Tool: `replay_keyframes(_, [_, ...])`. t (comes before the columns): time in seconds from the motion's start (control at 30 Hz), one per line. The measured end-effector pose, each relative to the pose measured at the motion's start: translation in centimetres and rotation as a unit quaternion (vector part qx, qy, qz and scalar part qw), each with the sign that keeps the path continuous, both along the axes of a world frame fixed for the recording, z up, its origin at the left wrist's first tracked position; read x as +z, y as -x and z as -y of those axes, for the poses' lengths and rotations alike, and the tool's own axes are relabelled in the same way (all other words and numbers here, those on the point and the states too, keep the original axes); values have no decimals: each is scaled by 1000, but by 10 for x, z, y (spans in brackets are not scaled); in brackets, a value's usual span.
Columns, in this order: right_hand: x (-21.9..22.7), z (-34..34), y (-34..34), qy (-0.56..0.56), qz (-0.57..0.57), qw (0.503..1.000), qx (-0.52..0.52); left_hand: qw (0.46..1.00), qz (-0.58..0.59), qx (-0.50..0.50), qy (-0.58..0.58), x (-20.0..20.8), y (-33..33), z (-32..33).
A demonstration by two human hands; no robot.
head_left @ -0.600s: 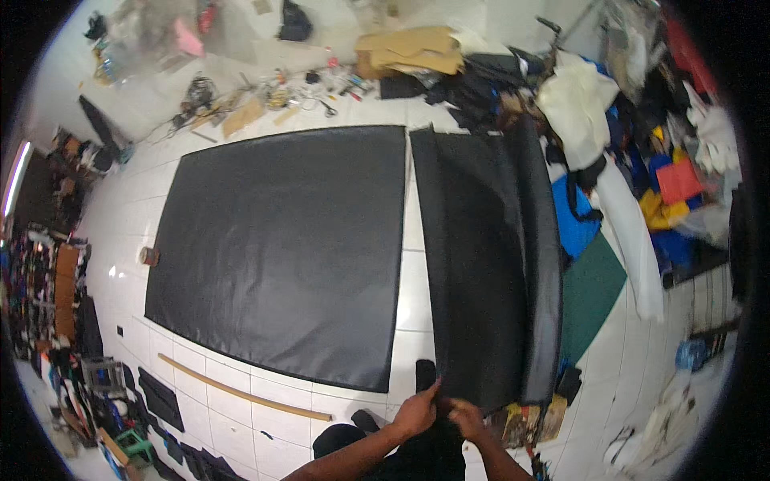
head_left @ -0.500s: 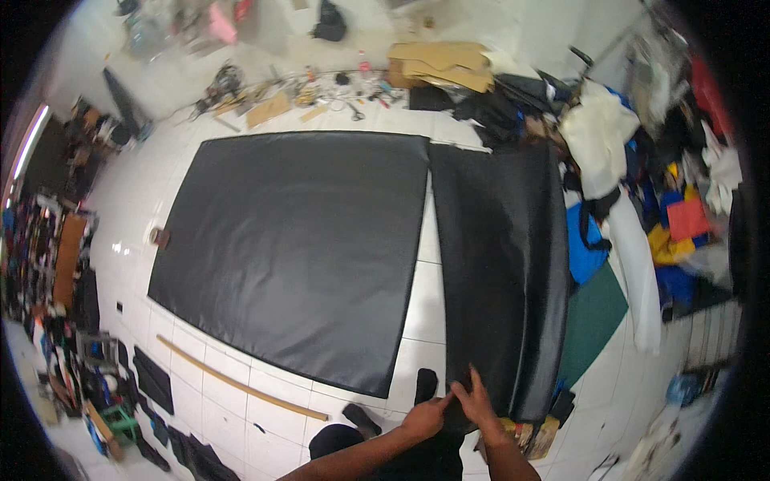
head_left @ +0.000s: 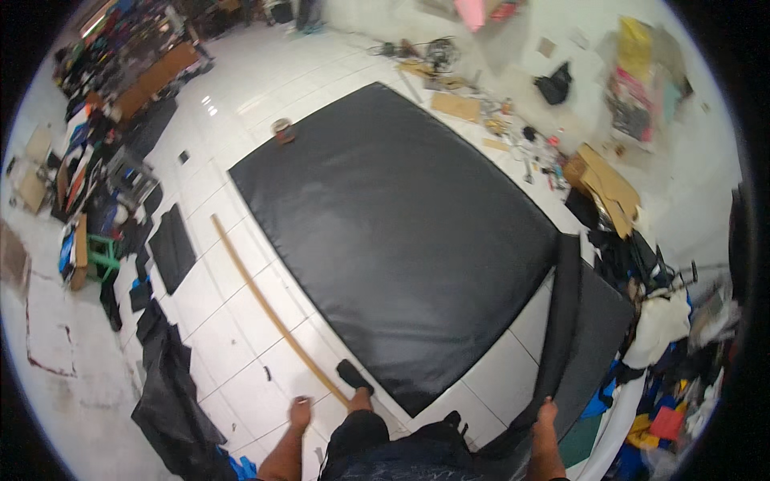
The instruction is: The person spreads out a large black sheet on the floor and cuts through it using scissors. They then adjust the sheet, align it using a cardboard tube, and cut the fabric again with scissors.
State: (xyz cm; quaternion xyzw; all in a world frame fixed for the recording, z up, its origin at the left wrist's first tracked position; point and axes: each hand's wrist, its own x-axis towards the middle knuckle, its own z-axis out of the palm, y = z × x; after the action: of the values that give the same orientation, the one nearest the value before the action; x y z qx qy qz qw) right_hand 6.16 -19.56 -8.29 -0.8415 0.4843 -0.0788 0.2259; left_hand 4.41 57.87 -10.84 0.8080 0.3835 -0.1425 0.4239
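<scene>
A large black sheet of leather-like material (head_left: 417, 232) lies flat on the white tiles in front of me. On its right is a second black sheet (head_left: 600, 321), its left edge lifted and folded into a long narrow strip. My right hand (head_left: 546, 413) is closed on the near end of that fold. Well to the left, over the bare tiles, my left hand (head_left: 300, 410) is curled closed; a small pale spot shows at its fingers, too small to name. Between the left hand and the large sheet lies a long wooden strip (head_left: 269, 305).
A round tin (head_left: 283, 131) stands at the large sheet's far left corner. Tools and cardboard (head_left: 609, 188) line the wall. Heaped fabric (head_left: 658, 329) and a white roll (head_left: 616, 433) lie right. Black scraps (head_left: 164, 377) and a green stool (head_left: 102, 256) are on the left.
My view has turned, and the sheets now run diagonally. The hands, close together before, are far apart. The right has raised the second sheet's edge; the left has moved away left.
</scene>
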Motion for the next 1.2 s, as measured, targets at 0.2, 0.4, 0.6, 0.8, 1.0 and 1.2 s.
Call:
replay_keyframes(0.2, [57, -161, -170, -37, -118, 990, 68, 942, -281, 158, -90, 57, 151, -266])
replay_keyframes(0.4, [62, -284, -248, 36, -165, 986, -15, 899, -92, 415, 108, 81, 98, -365])
replay_keyframes(0.6, [17, -381, -386, 136, -59, 979, 140, 970, -99, 208, 79, 95, -60, -454])
replay_keyframes(0.8, [30, -537, -540, 173, -219, 929, 242, 893, -172, 397, 123, 137, -163, -578])
replay_keyframes(1.0, [73, -739, -711, -14, -255, 955, 152, 958, -145, 230, 87, 131, -362, -752])
replay_keyframes(1.2, [92, -884, -821, -39, -180, 980, -78, 997, -46, 54, 0, 151, -639, -984])
